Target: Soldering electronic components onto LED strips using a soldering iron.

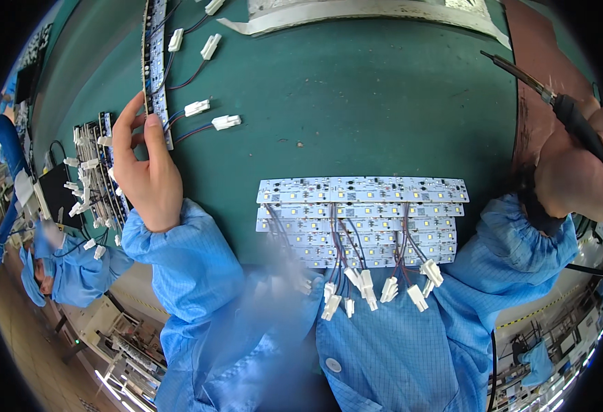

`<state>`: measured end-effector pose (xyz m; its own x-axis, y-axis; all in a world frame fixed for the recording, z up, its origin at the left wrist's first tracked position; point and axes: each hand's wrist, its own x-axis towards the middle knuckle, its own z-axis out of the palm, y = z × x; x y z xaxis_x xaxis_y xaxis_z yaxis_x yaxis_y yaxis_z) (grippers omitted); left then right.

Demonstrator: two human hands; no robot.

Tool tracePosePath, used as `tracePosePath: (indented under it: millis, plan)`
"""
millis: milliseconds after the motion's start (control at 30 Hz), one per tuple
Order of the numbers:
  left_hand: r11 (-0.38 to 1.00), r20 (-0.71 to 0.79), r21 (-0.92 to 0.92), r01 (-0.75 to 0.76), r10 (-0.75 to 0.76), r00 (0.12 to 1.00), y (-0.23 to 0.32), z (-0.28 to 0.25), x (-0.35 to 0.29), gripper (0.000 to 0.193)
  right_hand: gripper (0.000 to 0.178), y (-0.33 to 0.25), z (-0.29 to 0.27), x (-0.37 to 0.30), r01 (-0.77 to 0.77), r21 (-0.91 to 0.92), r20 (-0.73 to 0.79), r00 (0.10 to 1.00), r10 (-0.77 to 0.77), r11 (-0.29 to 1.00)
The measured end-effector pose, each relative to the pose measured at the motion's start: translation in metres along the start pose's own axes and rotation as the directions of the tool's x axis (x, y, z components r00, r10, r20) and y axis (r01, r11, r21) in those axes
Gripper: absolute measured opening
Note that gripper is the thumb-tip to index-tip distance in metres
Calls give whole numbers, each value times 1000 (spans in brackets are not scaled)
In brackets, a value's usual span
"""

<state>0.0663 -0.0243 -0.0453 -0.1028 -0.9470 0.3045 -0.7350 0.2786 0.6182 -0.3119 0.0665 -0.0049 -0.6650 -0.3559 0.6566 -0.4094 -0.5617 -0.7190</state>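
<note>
My left hand (151, 172) pinches the near end of a long, narrow LED circuit board strip (155, 62) at the far left, thumb on one side and fingers on the other. Thin red and blue wires with white plug connectors (197, 108) come off that strip and lie to its right. At the right edge my right hand (566, 182) is closed around the black handle of a soldering iron (577, 125), whose tip points up and left. Several white LED boards (363, 199) lie in overlapping rows close to my body, their wired connectors (366, 288) hanging toward me.
A bundle of wired strips (102, 165) stands left of my left hand. A pale-edged sheet or tray (370, 19) lies at the far edge of the green mat (356, 103). Under the iron is a brown surface (531, 89). Another person in blue (74, 268) is at the left.
</note>
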Motion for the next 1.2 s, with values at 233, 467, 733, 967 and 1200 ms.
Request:
tracePosePath:
  millis: [233,467,733,967,1200]
  plan:
    - [1000,24,-11,6,-5,1000,6,1,-2,28,42,-5,15,-2,-46,19,-256,965,49,999]
    - [999,20,35,4,-5,1000,11,3,-3,27,28,1,-19,4,-51,16,17,999,50,999]
    - [997,-22,-68,18,-20,1000,1,5,0,26,22,-1,-15,-1,-77,-63,78,994,81,995]
    - [999,46,52,-10,8,999,9,4,-2,27,27,-15,7,-6,-138,-158,-105,987,122,978]
    - [998,39,65,-21,18,999,7,2,-3,28,38,-8,5,-4,-21,-85,-35,999,18,996]
